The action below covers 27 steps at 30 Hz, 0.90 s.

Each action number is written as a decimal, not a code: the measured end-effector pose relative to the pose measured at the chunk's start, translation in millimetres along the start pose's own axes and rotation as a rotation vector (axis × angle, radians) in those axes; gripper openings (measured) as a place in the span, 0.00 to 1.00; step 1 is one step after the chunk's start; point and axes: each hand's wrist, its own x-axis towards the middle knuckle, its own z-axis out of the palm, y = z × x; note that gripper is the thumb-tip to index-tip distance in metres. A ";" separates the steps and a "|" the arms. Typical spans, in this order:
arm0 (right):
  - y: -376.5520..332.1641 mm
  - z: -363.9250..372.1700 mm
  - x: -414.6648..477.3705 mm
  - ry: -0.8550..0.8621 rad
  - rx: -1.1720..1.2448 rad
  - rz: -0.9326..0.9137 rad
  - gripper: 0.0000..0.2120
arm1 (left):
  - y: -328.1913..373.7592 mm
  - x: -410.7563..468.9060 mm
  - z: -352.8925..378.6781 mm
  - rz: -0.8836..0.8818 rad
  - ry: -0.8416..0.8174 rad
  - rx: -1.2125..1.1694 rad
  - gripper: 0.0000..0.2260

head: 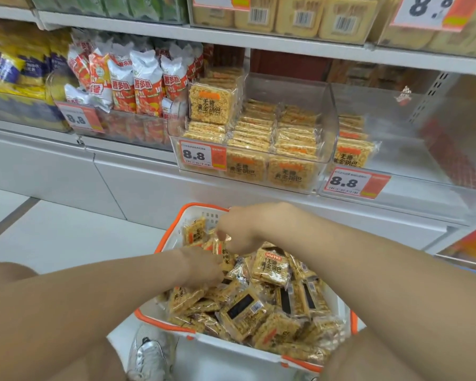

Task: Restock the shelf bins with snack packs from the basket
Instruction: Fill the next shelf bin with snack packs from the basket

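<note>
Floor: pale floor (66,235), with the basket (176,229) standing on it just before the white shelf base (138,185).
Basket: white with an orange rim, heaped with snack packs (271,266).
Left hand (204,266): sunk among the packs; its fingers are hidden and the grip cannot be told.
Right hand (237,232): at the basket's far end, fingers curled down, pinching snack packs.
Shelf bin (322,111): clear, above the basket, partly filled with rows of the same packs.
Right bin (423,138): clear, with one stack at its left side.
Price tag (202,155): reads 8.8.
Shoe (149,356): silver, beside the basket's near corner.
</note>
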 end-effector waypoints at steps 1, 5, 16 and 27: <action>1.8 -1.6 -1.7 0.010 0.006 0.008 0.19 | -4.2 -1.2 -4.4 -0.002 -0.004 -0.014 0.20; 12.4 -6.3 -9.5 0.006 0.000 0.051 0.14 | -18.9 -10.4 -29.6 -0.056 0.054 -0.304 0.16; 49.1 -20.7 -71.7 0.221 0.431 0.073 0.59 | -40.1 -73.6 -138.3 0.008 0.434 -0.937 0.14; 72.9 -38.4 -120.2 0.979 1.081 0.230 0.14 | -51.5 -99.8 -204.6 -0.143 1.038 -1.616 0.09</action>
